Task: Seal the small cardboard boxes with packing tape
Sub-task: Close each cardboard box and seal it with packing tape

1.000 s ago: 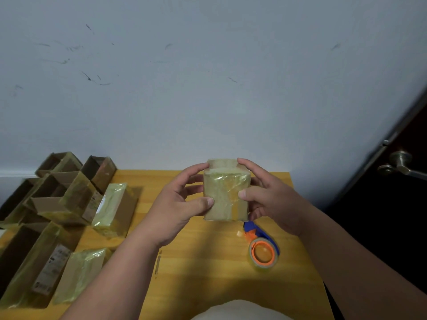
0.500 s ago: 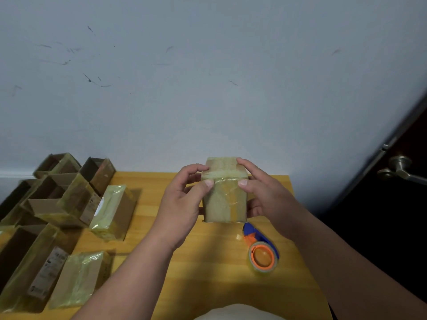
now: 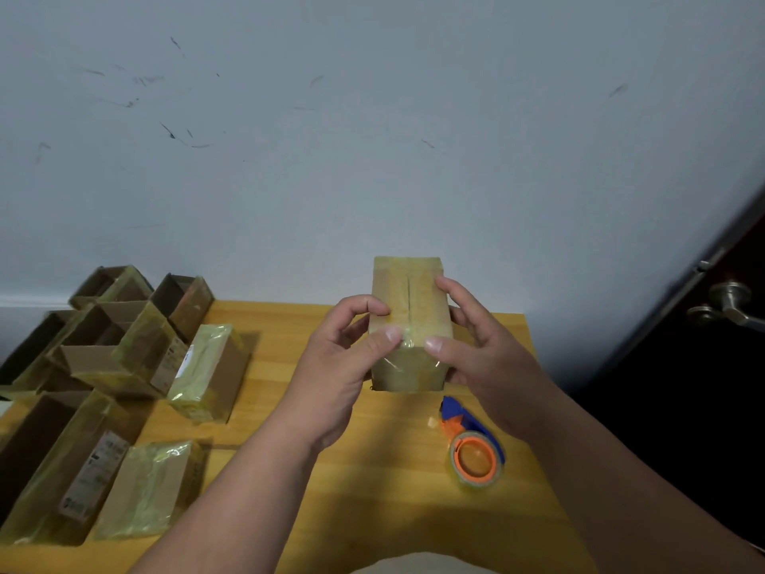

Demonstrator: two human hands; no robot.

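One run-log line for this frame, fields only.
stage: pressing tape down | left hand: grips box | right hand: grips box | tape dispenser: idle on table

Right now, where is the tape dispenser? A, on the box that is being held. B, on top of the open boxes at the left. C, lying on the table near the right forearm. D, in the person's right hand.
C: the tape dispenser lies on the table, while both the left hand and the right hand hold the small cardboard box.
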